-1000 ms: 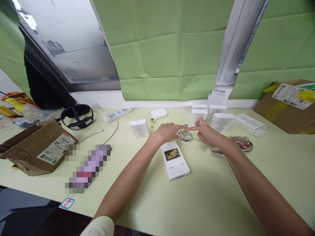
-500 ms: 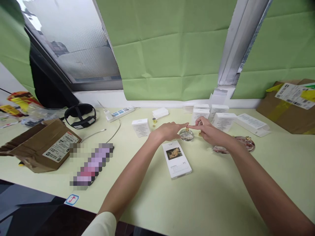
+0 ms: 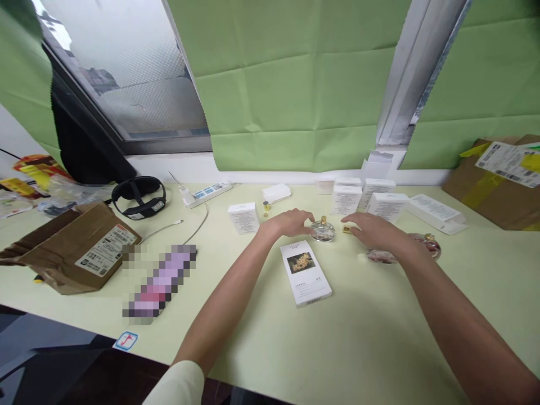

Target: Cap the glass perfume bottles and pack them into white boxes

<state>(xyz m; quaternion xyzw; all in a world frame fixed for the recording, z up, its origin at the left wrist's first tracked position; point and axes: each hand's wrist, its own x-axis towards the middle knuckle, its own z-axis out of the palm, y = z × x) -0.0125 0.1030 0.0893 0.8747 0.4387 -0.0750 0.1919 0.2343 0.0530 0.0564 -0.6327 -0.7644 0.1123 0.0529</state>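
Observation:
A small round clear glass bottle (image 3: 323, 232) with a gold top stands on the pale green table (image 3: 363, 337). My left hand (image 3: 289, 223) lies palm down just left of it, fingers loosely curved, fingertips at the bottle's side and not wrapped round it. My right hand (image 3: 373, 230) lies flat on the right, fingers stretched toward a tiny gold cap (image 3: 346, 229) on the table. A flat white box with a flower picture (image 3: 306, 273) lies in front of the bottle.
Several white boxes (image 3: 382, 203) line the back, one more (image 3: 243, 217) stands beside a small yellow vial (image 3: 266, 207). A pink glass bottle (image 3: 426, 245) lies behind my right wrist. Cardboard boxes sit far left (image 3: 71, 247) and far right (image 3: 498, 180); a power strip (image 3: 206, 193) and black headband (image 3: 139, 197) lie at back left.
Both index fingers met above the bottle before. They have parted and both hands have dropped to the table, left beside the bottle, right beside the gold cap.

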